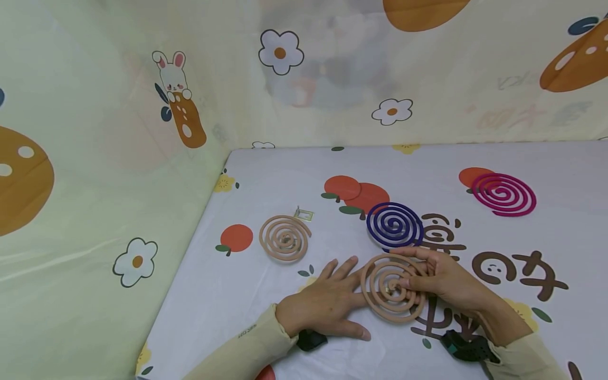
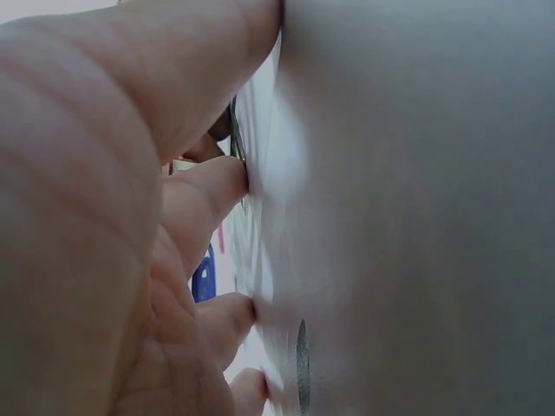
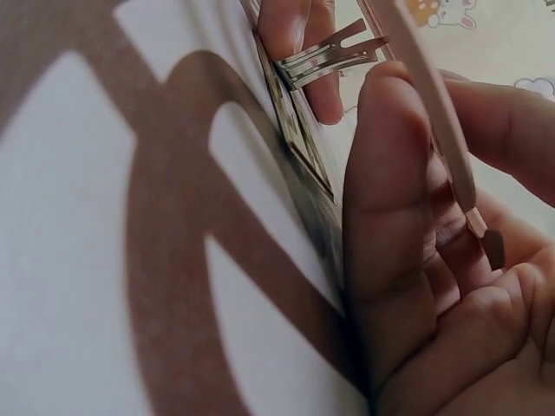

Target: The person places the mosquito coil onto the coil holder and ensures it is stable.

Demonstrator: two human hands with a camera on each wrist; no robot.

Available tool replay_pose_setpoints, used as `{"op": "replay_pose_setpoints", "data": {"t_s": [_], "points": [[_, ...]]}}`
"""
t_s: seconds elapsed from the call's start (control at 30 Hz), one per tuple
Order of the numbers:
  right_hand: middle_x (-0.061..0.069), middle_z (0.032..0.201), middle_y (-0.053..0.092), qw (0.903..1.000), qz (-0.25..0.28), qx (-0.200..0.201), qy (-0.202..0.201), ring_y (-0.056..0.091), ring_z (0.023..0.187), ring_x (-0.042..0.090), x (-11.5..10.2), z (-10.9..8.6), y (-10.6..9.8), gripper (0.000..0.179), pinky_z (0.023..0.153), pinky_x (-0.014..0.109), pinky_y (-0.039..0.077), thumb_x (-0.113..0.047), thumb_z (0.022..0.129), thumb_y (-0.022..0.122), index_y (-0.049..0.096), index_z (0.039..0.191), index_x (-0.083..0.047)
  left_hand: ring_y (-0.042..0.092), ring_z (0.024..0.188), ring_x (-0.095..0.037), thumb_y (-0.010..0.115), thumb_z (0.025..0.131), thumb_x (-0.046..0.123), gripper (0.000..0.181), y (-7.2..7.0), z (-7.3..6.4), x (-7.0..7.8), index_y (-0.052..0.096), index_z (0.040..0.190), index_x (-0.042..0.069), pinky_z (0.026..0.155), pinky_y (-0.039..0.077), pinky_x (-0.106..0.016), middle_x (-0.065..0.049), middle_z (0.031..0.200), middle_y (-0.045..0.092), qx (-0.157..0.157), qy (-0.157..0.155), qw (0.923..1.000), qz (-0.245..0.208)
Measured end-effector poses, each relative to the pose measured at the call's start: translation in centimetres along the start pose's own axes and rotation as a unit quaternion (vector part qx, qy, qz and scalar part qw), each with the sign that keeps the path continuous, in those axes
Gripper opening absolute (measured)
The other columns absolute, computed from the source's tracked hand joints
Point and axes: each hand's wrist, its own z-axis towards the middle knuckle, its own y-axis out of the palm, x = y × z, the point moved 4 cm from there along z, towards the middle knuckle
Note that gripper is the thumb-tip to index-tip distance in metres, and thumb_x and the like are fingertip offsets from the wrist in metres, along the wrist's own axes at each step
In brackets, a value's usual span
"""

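A beige mosquito coil is pinched by my right hand, thumb near its centre and forefinger at its far edge. Under it, the upright prongs of a small metal coil stand reach the coil's middle in the right wrist view. The stand's flat base lies against the cloth. My left hand rests palm down with fingers spread. Its forefinger and middle finger run under the coil, fingertips right at the stand. A dark blue coil lies just beyond my right hand.
Further left, another beige coil has a metal stand showing at its centre. Beside that coil sits a separate metal stand. A magenta coil lies at the back right. Patterned cloth covers the table, with fabric walls behind and left.
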Motion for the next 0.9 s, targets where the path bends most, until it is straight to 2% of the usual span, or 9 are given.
{"op": "replay_pose_setpoints", "data": {"t_s": [0.2, 0.4, 0.6, 0.67, 0.9], "points": [[0.015, 0.08, 0.073, 0.9992, -0.039, 0.007, 0.0, 0.074, 0.069, 0.019, -0.12, -0.07, 0.1, 0.06, 0.065, 0.036, 0.062, -0.005, 0.102, 0.065, 0.037, 0.154, 0.008, 0.003, 0.161, -0.036, 0.058, 0.094, 0.073, 0.084, 0.11, 0.08, 0.0, 0.025, 0.164, 0.041, 0.125, 0.015, -0.061, 0.0, 0.176, 0.006, -0.004, -0.001, 1.0, -0.006], [0.015, 0.085, 0.074, 0.9999, 0.013, 0.004, 0.0, 0.073, 0.067, 0.016, -0.13, 0.02, 0.41, 0.054, 0.061, 0.035, 0.062, 0.0, 0.101, 0.065, 0.032, 0.142, 0.011, 0.004, 0.161, -0.036, 0.058, 0.093, 0.073, 0.083, 0.22, 0.07, 0.05, 0.027, 0.164, 0.041, 0.125, 0.016, -0.061, 0.0, 0.176, 0.007, 0.0, -0.002, 1.0, -0.002], [0.021, 0.095, 0.076, 0.9996, 0.014, 0.017, 0.016, 0.076, 0.08, 0.022, -0.22, -0.08, 0.24, 0.067, 0.069, 0.036, 0.063, 0.005, 0.095, 0.07, 0.029, 0.147, 0.011, 0.004, 0.161, -0.035, 0.058, 0.094, 0.073, 0.083, 0.24, 0.03, 0.05, 0.027, 0.164, 0.041, 0.125, 0.016, -0.061, 0.0, 0.176, 0.008, -0.001, -0.004, 1.0, 0.003], [0.022, 0.098, 0.076, 0.9996, 0.007, 0.022, 0.016, 0.076, 0.085, 0.022, -0.23, -0.11, 0.12, 0.067, 0.072, 0.036, 0.063, 0.006, 0.094, 0.071, 0.03, 0.147, 0.011, 0.004, 0.161, -0.035, 0.058, 0.094, 0.073, 0.083, 0.23, 0.03, 0.02, 0.027, 0.164, 0.041, 0.125, 0.016, -0.061, 0.0, 0.176, 0.008, -0.001, -0.004, 1.0, 0.003], [0.018, 0.1, 0.076, 0.9992, -0.011, 0.038, 0.006, 0.075, 0.088, 0.02, -0.25, -0.02, 0.04, 0.063, 0.074, 0.034, 0.063, 0.004, 0.095, 0.071, 0.035, 0.147, 0.011, 0.003, 0.161, -0.035, 0.057, 0.094, 0.074, 0.083, 0.21, 0.01, -0.14, 0.025, 0.164, 0.042, 0.125, 0.015, -0.061, 0.001, 0.176, 0.006, -0.003, -0.006, 1.0, 0.0]]}}
